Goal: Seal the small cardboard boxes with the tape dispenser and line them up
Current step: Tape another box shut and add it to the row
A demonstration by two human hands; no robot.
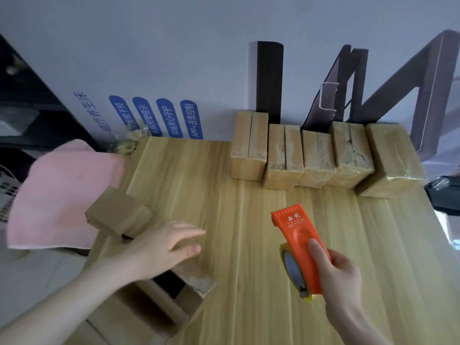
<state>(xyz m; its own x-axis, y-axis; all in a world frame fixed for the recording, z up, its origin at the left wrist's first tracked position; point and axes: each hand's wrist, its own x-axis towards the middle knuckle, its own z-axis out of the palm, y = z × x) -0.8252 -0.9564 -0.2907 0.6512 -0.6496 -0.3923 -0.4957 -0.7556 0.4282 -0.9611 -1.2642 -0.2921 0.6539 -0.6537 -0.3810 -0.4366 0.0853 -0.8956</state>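
My right hand (341, 277) grips an orange tape dispenser (298, 240) with a yellowish tape roll, held above the wooden table (249, 245) at the right. My left hand (161, 247) hovers flat with straight fingers over the table's left edge and holds nothing. Just left of it, a small brown cardboard box (117, 216) sits tilted at the table's edge. Several taped cardboard boxes (283, 155) stand side by side in a row along the far edge.
A pink towel (57, 195) lies left of the table. An open cardboard carton (174, 295) sits below the table's left edge. Dark wooden pieces (270, 78) lean on the wall behind the row. A black object (445, 195) sits at the far right.
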